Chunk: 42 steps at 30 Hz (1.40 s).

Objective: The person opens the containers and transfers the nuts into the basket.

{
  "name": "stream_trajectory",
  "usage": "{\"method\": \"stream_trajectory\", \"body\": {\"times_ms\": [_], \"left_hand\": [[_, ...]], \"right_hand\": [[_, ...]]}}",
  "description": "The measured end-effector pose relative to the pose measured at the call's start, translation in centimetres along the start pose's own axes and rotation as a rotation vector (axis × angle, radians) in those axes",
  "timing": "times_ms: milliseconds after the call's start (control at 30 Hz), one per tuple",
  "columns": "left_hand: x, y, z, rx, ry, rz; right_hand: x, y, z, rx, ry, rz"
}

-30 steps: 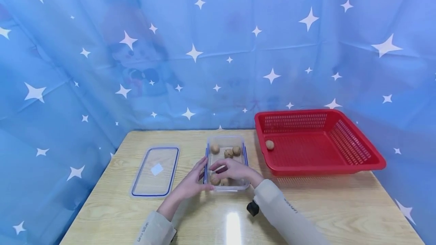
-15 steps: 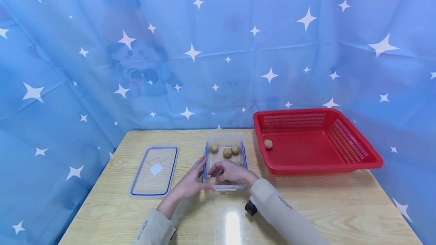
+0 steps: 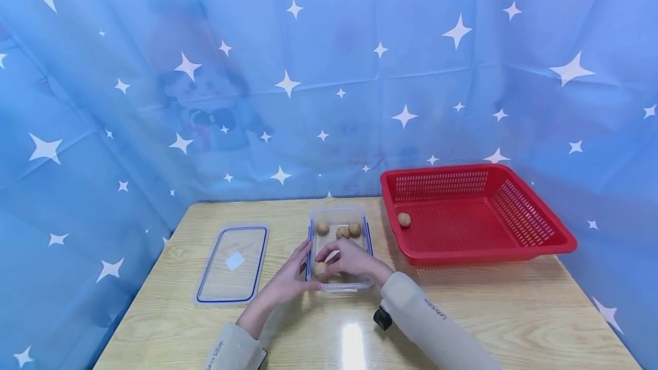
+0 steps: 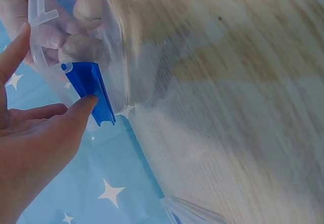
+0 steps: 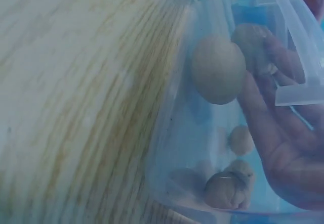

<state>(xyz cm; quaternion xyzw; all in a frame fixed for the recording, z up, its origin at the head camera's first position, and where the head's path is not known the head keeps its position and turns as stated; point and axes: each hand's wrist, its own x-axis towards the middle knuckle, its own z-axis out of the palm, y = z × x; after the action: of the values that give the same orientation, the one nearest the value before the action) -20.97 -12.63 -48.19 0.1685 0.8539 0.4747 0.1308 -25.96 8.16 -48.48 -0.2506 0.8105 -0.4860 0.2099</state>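
A clear plastic food container (image 3: pixel 336 287) with blue side clips stands open-topped on the table. My left hand (image 3: pixel 288 278) lies along its left side, thumb by the front corner. In the left wrist view, one fingertip of it presses on a blue clip (image 4: pixel 91 85). My right hand (image 3: pixel 349 258) reaches down into the container, thumb and fingers pinching a walnut (image 3: pixel 320 271) near the front left corner. Beside those fingers, another walnut (image 5: pixel 217 70) shows through the wall in the right wrist view. Toward the back lie several more walnuts (image 3: pixel 354 229).
A red perforated basket (image 3: pixel 478 256) stands at the right, with one walnut (image 3: pixel 404 220) near its left wall. The container's lid (image 3: pixel 233 284), blue-sealed with a white label, lies flat at the left. A blue star-patterned curtain (image 3: pixel 329 101) hangs behind the table.
The right hand has dipped among the front walnuts and its fingers have come round the front left one. The left hand stays at the container's side. The view has shifted slightly.
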Motion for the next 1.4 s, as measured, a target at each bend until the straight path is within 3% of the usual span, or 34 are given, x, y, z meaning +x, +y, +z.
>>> {"method": "stream_trajectory", "body": {"times_ms": [300, 533, 800, 1200, 1400], "left_hand": [[0.5, 0.2, -0.6, 0.004, -0.004, 0.008], [0.7, 0.7, -0.7, 0.066, -0.006, 0.011], [-0.1, 0.4, -0.4, 0.103, 0.021, -0.036], [-0.6, 0.2, 0.2, 0.106, 0.019, -0.024], [-0.4, 0.4, 0.3, 0.099, 0.018, -0.015]], "right_hand": [[0.2, -2.7, -2.9, -0.040, -0.013, -0.138], [-0.2, -5.6, -6.8, -0.032, 0.040, -0.111], [-0.4, -6.9, -11.0, -0.069, 0.160, -0.078], [-1.1, -4.4, -19.8, -0.028, 0.367, -0.050], [-2.0, -1.7, -22.6, -0.042, 0.424, 0.010]]}}
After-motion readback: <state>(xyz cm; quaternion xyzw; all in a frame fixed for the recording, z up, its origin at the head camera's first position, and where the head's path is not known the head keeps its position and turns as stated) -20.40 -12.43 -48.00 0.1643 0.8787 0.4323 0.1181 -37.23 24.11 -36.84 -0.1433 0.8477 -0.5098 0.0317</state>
